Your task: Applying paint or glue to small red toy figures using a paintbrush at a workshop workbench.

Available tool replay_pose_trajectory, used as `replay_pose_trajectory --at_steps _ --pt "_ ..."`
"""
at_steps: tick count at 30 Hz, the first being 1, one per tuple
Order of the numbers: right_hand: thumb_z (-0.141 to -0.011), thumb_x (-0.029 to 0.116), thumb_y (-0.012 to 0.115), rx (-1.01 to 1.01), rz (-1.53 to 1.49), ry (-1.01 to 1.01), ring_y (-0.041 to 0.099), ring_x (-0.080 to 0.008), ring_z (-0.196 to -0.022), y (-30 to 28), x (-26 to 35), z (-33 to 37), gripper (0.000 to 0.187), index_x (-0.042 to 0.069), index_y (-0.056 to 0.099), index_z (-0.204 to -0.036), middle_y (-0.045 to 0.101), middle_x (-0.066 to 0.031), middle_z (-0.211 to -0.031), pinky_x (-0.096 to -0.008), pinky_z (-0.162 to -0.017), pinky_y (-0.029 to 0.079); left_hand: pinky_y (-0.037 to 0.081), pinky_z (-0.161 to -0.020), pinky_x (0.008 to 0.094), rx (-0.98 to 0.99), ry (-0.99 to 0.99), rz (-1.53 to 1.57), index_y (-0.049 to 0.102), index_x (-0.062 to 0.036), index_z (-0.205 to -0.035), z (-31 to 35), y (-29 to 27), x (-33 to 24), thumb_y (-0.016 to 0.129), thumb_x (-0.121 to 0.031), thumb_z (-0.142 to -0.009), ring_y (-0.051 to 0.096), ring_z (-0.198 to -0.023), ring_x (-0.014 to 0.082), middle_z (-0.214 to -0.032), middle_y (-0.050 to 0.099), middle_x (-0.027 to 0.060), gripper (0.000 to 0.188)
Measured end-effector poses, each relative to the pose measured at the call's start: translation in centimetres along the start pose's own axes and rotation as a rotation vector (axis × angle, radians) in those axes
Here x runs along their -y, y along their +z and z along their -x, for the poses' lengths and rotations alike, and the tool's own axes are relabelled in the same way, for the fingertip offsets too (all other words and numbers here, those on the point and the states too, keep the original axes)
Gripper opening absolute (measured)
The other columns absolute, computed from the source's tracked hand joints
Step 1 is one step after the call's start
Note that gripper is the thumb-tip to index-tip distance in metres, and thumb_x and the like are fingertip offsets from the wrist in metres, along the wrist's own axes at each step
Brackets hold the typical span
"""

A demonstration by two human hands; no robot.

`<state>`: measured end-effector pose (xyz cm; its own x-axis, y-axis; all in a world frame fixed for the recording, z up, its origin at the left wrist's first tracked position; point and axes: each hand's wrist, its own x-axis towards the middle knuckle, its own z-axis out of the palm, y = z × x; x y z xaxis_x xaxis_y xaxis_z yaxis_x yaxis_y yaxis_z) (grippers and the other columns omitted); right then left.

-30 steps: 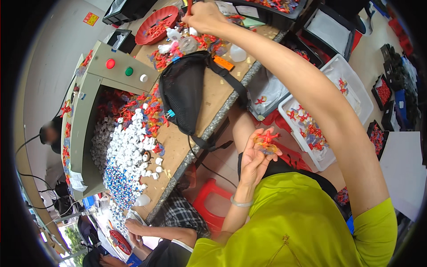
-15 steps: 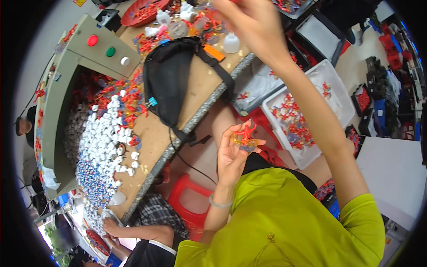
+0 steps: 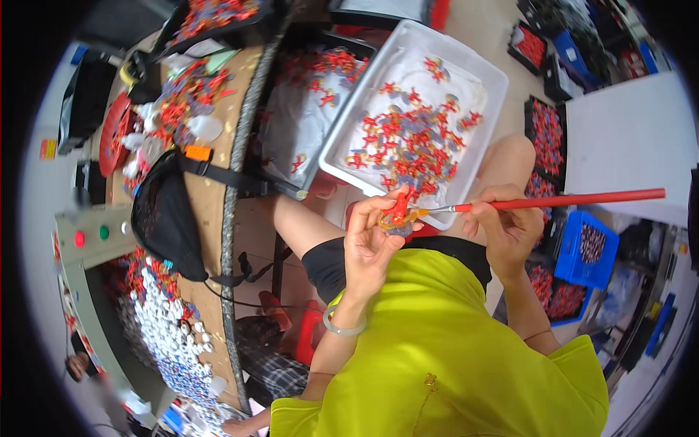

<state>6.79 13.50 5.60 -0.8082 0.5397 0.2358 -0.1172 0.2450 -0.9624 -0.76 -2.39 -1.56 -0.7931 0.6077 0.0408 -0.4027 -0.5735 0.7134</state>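
A small red figurine with yellow and grey parts (image 3: 397, 214) is pinched between the thumb and fingers of my left hand (image 3: 370, 247). My right hand (image 3: 507, 226) grips a thin red-handled paintbrush (image 3: 575, 199), held nearly level. Its bristle tip meets the figurine's yellow part; whether it touches or hovers I cannot tell. Just beyond both hands stands a white plastic tray (image 3: 486, 95), tilted in view, with many similar figurines (image 3: 411, 138) lying on a white lining.
Left of the tray is a dark lined bin (image 3: 291, 124) with more figurines. A workbench (image 3: 218, 291) carries a black bag (image 3: 167, 218), white bottles and heaps of small white parts (image 3: 164, 306). Blue crates (image 3: 586, 247) stand at right. Another person's arm (image 3: 247, 422) shows lower left.
My right hand has come down from the upper bench area and now holds the brush against or near the figurine. The view has turned toward the white tray. My left hand keeps the figurine.
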Motion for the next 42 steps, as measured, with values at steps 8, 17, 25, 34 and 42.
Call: replay_pose_trajectory --at_steps 8,17,25,34,42 --pt "-0.083 0.005 0.068 -0.058 0.022 -0.061 0.062 -0.0136 -0.056 -2.6 -0.7 0.7 0.015 -0.006 0.059 -0.087 0.063 -0.0107 -0.068 -0.0227 -0.050 0.049 0.048 -0.092 0.0414 0.047 -0.116 -0.138 0.043 0.0001 -0.121 -0.3 2.6 2.4 0.065 -0.008 -0.085 0.057 -0.110 0.0276 -0.135 0.043 0.0196 0.043" --pt "-0.079 0.001 0.071 -0.077 0.040 -0.105 0.062 -0.0113 -0.054 -2.7 -0.7 0.6 0.009 -0.001 0.062 -0.080 0.062 -0.0076 -0.064 -0.0225 -0.047 0.043 0.051 -0.086 0.0403 0.020 -0.257 -0.044 0.039 -0.0033 -0.126 0.8 2.9 2.5 0.066 -0.013 -0.085 0.060 -0.105 0.0325 -0.139 0.040 0.0177 0.050" --pt "-0.084 -0.001 0.063 -0.068 -0.031 -0.097 0.059 -0.0090 -0.055 -2.0 -0.5 0.1 0.006 -0.003 0.060 -0.079 0.060 -0.0058 -0.065 -0.0203 -0.047 0.045 0.054 -0.081 0.0395 -0.040 -0.283 0.167 0.036 -0.0081 -0.131 1.1 1.6 1.3 0.065 -0.015 -0.085 0.060 -0.102 0.0378 -0.140 0.038 0.0167 0.054" --pt "-0.080 0.001 0.067 0.068 0.057 -0.117 0.055 -0.0111 -0.049 -0.7 0.2 -0.6 0.007 -0.001 0.062 -0.077 0.060 -0.0063 -0.062 -0.0244 -0.045 0.040 0.053 -0.082 0.0396 -0.037 -0.267 0.205 0.035 -0.0083 -0.132 1.3 1.5 0.6 0.063 -0.014 -0.087 0.060 -0.102 0.0379 -0.141 0.037 0.0162 0.053" --pt "-0.079 0.001 0.067 0.048 0.049 -0.151 0.053 -0.0109 -0.046 0.1 0.2 -0.5 0.007 0.001 0.063 -0.074 0.058 -0.0051 -0.059 -0.0238 -0.044 0.039 0.053 -0.082 0.0385 -0.035 -0.301 0.313 0.032 -0.0079 -0.136 1.9 0.3 0.9 0.061 -0.013 -0.088 0.059 -0.103 0.0378 -0.143 0.035 0.0142 0.056"
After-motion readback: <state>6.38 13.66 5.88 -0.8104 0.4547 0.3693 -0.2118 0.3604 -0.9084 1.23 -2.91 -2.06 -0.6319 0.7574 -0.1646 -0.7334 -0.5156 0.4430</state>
